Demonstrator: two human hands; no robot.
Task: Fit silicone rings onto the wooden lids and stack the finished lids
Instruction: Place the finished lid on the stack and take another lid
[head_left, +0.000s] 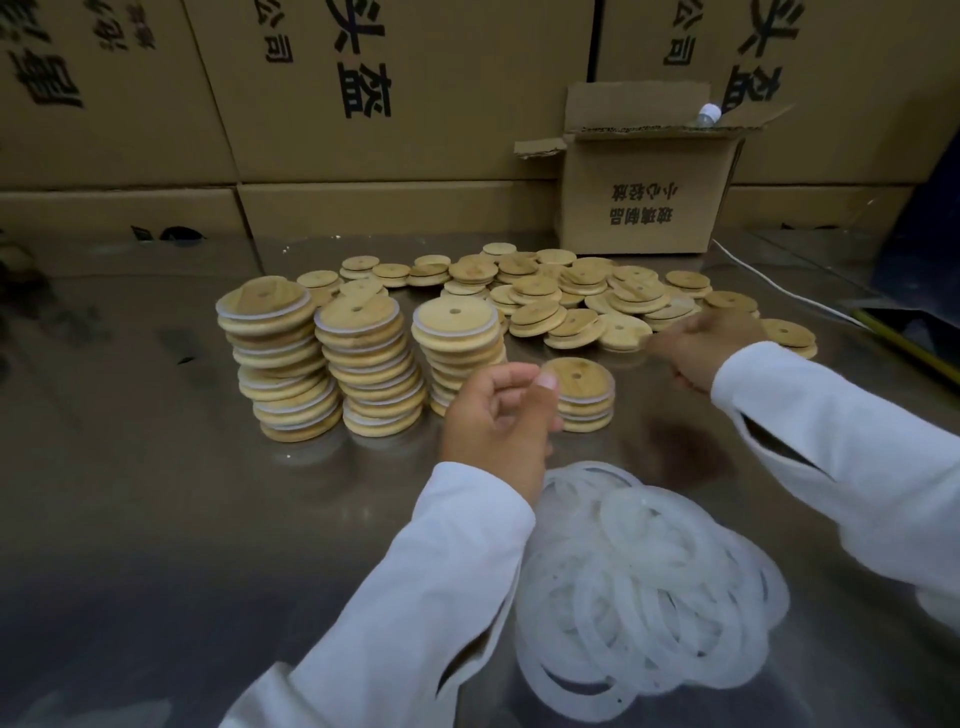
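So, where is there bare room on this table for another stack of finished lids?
Widest bare steel table lies left of the three tall lid stacks, toward the near-left edge. A narrower bare strip runs between the short stack and the silicone rings. Crowded: loose lids fill the back up to the cardboard box.

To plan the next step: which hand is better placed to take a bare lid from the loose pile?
Probably right: the right hand is at the edge of the loose pile; the left hand is by the short stack.
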